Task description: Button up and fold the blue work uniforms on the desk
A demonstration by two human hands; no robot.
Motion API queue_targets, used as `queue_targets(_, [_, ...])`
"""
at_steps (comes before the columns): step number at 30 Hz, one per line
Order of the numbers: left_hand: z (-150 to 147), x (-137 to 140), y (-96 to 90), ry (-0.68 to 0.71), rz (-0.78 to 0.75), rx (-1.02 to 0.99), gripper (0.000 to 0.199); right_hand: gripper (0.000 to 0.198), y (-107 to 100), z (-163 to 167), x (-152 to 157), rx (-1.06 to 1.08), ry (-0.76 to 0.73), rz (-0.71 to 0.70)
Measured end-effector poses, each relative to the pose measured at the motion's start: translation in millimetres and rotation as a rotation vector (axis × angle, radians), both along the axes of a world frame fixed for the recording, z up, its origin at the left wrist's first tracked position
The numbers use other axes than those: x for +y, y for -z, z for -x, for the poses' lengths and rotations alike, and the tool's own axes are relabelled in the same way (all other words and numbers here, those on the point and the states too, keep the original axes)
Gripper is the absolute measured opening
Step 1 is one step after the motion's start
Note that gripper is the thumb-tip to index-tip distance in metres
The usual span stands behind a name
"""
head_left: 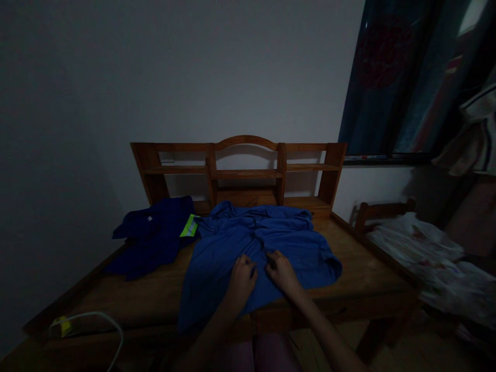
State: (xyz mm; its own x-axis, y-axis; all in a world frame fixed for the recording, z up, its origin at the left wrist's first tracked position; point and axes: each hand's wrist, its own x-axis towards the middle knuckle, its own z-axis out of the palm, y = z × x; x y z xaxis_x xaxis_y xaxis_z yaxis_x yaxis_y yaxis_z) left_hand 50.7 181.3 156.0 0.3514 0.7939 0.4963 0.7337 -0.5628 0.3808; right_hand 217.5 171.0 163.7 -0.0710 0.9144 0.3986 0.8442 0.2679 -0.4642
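A blue shirt (220,258) lies spread and wrinkled over the middle of the wooden desk, its lower left part hanging past the front edge. My left hand (243,277) rests on its lower middle, fingers curled and pinching the cloth. A short gap to the right, my right hand (282,271) is closed on the same shirt, thumb and fingers together. Folds in the fabric run up from between the hands. The fingertips are dim, so the exact bit of cloth in them is hard to make out.
A darker blue garment (158,240) with a yellow-green reflective strip (189,226) lies at the left. Wooden shelves (248,174) stand along the back of the desk (360,258). A pale cable (96,313) curves over the front left corner. White plastic bags (418,243) are heaped on the right.
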Motion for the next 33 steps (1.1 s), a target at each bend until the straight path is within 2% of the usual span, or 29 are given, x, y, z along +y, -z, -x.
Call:
queue_targets(3, [-14.7, 3.9, 5.9, -0.032, 0.017, -0.035, 0.023, 0.042, 5.5, -7.9, 13.9, 0.094, 0.103, 0.055])
queue_targets(6, [-26.8, 5.9, 9.2, -0.024, 0.038, -0.080, 0.021, 0.039, 5.8, -19.0, 29.9, 0.108, 0.124, 0.133])
queue_targets(12, [-42.8, 22.1, 7.4, -0.064, 0.127, -0.200, 0.015, 0.030, -1.4, -39.1, 55.0, 0.102, 0.036, 0.259])
queue_targets(20, [-49.4, 56.4, 13.4, -0.023, 0.326, -0.306, 0.018, 0.027, 1.2, -51.2, 65.2, 0.160, -0.084, 0.280])
queue_targets(26, [-51.0, 57.5, 10.4, -0.002, 0.333, -0.327, 0.017, 0.034, 7.2, -56.6, 57.8, 0.312, -0.128, 0.218])
queue_targets(30, [-57.0, 42.5, 3.8, -0.020, 0.306, -0.358, 0.011, 0.034, 4.2, -52.1, 45.8, 0.361, -0.092, 0.107])
queue_targets(33, [-56.7, 22.9, -1.4, -0.015, 0.310, -0.456, 0.005, 0.031, -3.1, -47.7, 34.5, 0.365, -0.045, -0.023])
